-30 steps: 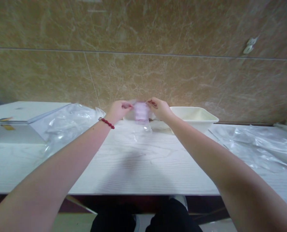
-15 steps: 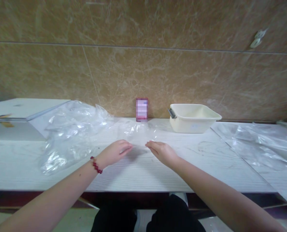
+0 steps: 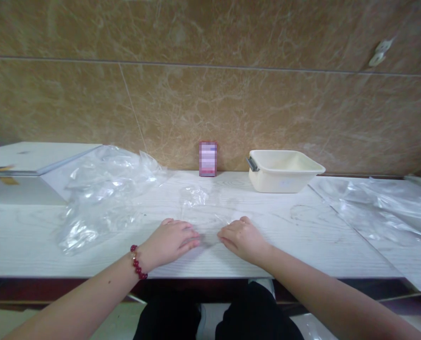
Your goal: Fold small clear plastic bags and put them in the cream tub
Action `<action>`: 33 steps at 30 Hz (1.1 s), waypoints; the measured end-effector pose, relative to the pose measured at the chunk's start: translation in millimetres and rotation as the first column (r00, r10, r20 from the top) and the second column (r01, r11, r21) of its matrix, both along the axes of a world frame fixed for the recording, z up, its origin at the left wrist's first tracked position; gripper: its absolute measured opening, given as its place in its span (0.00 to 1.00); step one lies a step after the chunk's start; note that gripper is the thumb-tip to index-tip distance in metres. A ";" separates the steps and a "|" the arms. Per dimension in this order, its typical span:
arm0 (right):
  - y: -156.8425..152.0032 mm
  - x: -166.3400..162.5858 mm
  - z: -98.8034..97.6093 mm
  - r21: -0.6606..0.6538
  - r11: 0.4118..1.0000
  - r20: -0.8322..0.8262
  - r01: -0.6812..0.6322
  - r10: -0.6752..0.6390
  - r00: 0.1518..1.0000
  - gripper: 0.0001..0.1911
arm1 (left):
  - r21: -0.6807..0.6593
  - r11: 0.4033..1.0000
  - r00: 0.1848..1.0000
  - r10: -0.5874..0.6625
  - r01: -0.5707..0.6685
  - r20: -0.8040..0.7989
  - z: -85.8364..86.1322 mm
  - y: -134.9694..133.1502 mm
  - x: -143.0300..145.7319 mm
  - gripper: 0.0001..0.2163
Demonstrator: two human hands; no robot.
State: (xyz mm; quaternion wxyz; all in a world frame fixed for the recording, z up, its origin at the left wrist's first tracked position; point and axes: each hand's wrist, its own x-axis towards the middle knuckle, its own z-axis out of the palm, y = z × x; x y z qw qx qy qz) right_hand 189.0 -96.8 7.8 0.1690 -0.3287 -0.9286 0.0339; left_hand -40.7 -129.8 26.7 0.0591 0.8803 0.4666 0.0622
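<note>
Near the table edge [image 3: 210, 275], gap between left hand [image 3: 171, 240] and right hand [image 3: 245, 240], fingers [image 3: 189, 234] half-curled, film [image 3: 195, 196] grip unclear

A brown marbled wall [image 3: 253, 108] with straight seams rises behind a white wood-grain table [image 3: 302, 250] above a pale floor [image 3: 120, 322].

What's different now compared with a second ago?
The left hand and right hand drew back from the wall to the near side of the tabletop. The clear plastic they pinched up there now lies ahead of them; whether they've let go, I can't tell. The pink-edged item, blurred between them then, now sits apart by the wall. The cream tub and white box stayed put.
</note>
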 end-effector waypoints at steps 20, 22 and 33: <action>75.8 -80.2 -33.9 -0.102 0.977 0.069 0.185 -0.179 0.981 0.26 | -0.270 0.902 0.695 0.432 -0.338 0.574 -47.4 143.4 -18.6 0.23; 73.0 -79.6 -38.9 -0.091 0.976 0.064 0.197 -0.192 0.979 0.27 | -0.291 0.923 0.684 0.382 -0.252 0.622 -50.2 143.4 -25.4 0.19; 67.9 -80.2 -34.7 -0.132 0.961 0.150 0.243 -0.223 0.963 0.31 | -0.177 0.932 0.779 0.361 -0.316 0.512 -54.7 129.7 -27.8 0.30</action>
